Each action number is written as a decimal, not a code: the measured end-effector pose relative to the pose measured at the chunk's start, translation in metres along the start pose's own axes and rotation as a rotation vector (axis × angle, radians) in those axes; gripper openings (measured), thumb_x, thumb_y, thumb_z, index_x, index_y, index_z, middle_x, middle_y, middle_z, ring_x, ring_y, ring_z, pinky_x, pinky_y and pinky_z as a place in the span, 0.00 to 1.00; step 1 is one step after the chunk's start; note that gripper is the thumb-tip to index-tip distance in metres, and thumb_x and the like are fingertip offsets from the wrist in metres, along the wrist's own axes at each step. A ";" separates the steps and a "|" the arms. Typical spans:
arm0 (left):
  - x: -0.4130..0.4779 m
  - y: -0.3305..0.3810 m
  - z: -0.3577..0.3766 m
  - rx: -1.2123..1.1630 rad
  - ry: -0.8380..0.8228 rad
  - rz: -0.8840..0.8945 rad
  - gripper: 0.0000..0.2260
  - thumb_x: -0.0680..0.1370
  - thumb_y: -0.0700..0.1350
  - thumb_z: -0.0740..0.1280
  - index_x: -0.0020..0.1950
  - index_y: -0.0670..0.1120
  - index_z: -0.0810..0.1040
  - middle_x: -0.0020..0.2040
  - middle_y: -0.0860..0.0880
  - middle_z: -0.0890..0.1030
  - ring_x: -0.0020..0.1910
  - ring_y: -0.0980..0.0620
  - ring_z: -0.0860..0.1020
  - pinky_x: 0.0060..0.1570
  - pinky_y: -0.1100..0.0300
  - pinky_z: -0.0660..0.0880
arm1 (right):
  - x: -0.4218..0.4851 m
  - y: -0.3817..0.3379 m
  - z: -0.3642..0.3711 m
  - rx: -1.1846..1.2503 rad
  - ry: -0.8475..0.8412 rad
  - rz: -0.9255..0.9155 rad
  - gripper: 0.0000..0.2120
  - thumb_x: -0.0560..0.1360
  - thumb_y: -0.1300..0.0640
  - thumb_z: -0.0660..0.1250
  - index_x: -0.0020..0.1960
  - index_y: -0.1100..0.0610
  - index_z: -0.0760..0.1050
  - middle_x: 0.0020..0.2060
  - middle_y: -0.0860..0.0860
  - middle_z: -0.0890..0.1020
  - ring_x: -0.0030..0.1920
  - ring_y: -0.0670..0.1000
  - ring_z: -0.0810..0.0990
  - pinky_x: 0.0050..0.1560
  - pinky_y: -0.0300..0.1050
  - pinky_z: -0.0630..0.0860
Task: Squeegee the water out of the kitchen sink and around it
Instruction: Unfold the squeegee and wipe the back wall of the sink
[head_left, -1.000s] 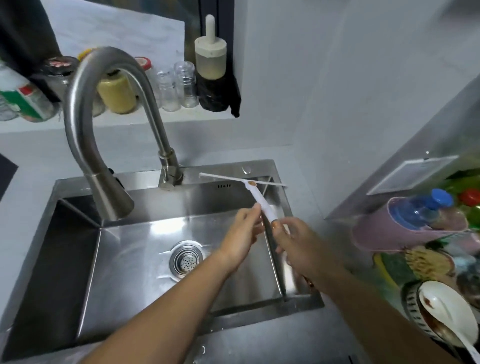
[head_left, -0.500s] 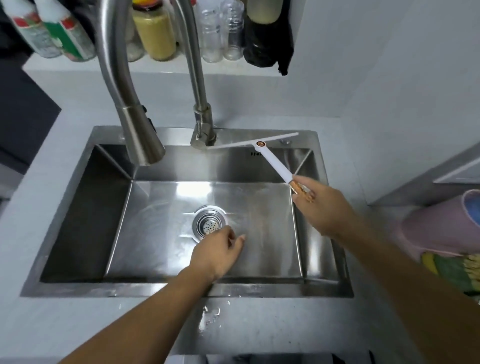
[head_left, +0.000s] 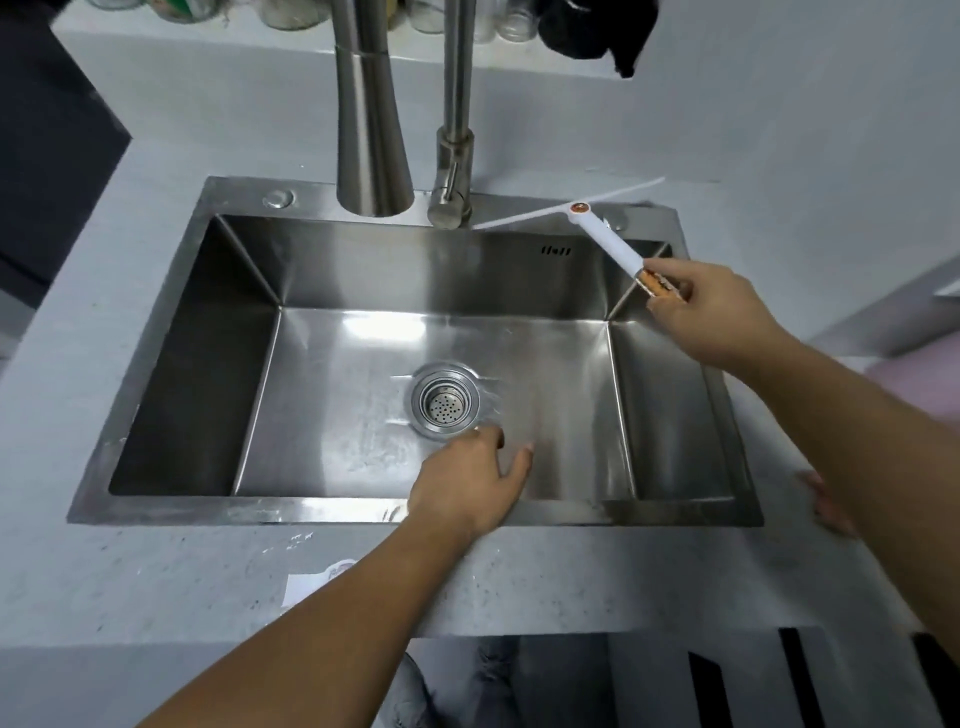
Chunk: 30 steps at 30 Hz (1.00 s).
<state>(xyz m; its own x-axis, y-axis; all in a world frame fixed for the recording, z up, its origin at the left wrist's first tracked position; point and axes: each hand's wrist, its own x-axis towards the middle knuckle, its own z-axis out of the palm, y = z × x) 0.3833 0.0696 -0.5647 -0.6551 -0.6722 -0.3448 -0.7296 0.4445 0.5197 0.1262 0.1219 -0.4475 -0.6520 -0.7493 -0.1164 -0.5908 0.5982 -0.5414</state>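
Note:
A stainless steel sink (head_left: 171, 364) is set into a pale grey counter, with a round drain strainer (head_left: 445, 402) in the middle of its floor. My right hand (head_left: 711, 312) grips the orange end of a white squeegee (head_left: 605, 234). Its thin blade lies across the sink's back right rim, just right of the tap base. My left hand (head_left: 470, 486) hovers low over the sink floor, just in front of the drain, fingers spread and empty. Faint water streaks show on the sink floor around the drain.
A tall steel tap (head_left: 371, 130) arches over the back of the sink. Jars and a black cloth (head_left: 592, 31) stand on the ledge behind. Wet patches mark the front counter (head_left: 208, 571). Another person's fingers (head_left: 826, 506) rest at the sink's front right corner.
My left hand let go of the squeegee handle and dropped to the sink floor near the drain. My right hand carried the squeegee to the back right rim. The view tilted down.

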 end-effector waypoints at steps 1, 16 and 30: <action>-0.001 0.000 0.001 0.017 0.001 0.021 0.24 0.79 0.67 0.53 0.56 0.50 0.75 0.54 0.48 0.83 0.52 0.43 0.81 0.51 0.51 0.76 | 0.000 0.002 0.000 0.003 0.013 0.016 0.18 0.79 0.59 0.62 0.67 0.48 0.76 0.42 0.52 0.79 0.38 0.55 0.78 0.40 0.47 0.76; 0.005 -0.001 0.007 0.133 0.057 0.060 0.25 0.79 0.68 0.51 0.56 0.51 0.75 0.53 0.49 0.83 0.53 0.44 0.80 0.50 0.50 0.76 | 0.094 -0.026 0.064 -0.026 0.025 0.014 0.14 0.80 0.56 0.58 0.59 0.58 0.78 0.45 0.57 0.80 0.42 0.59 0.79 0.33 0.42 0.68; 0.001 -0.001 0.012 0.092 0.078 0.007 0.27 0.77 0.71 0.49 0.58 0.54 0.75 0.50 0.53 0.84 0.51 0.45 0.81 0.50 0.51 0.76 | -0.010 0.018 0.030 -0.034 0.016 -0.018 0.23 0.79 0.40 0.61 0.65 0.53 0.78 0.47 0.54 0.84 0.45 0.55 0.81 0.48 0.49 0.79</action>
<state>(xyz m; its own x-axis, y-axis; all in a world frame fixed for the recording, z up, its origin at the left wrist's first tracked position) 0.3811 0.0759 -0.5747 -0.6456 -0.7113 -0.2780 -0.7424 0.4991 0.4469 0.1363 0.1313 -0.4808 -0.6486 -0.7554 -0.0935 -0.6179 0.5943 -0.5147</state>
